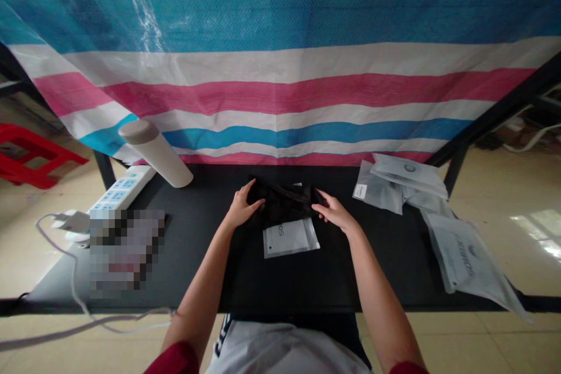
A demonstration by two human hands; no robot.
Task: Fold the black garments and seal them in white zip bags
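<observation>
A piece of black cloth (pixel 280 198), soft and loosely folded, is held between my two hands over the black table. My left hand (pixel 242 205) pinches its left end, thumb toward me and fingers at the far side. At the right end, my right hand (pixel 332 210) grips the cloth between thumb and fingers. What kind of garment or item it is, I cannot make out. Under the cloth's near edge lies a frosted plastic zip bag (pixel 291 239), flat, with dark lettering partly covered by the cloth.
Several frosted plastic bags (pixel 464 257) lie at the right, one overhanging the table's front edge. To the left stand a white bottle (pixel 160 155), a power strip (pixel 125 190) with a plugged-in charger and cable, and a blurred-out flat object (pixel 127 248). A striped tarp (pixel 280 64) hangs behind.
</observation>
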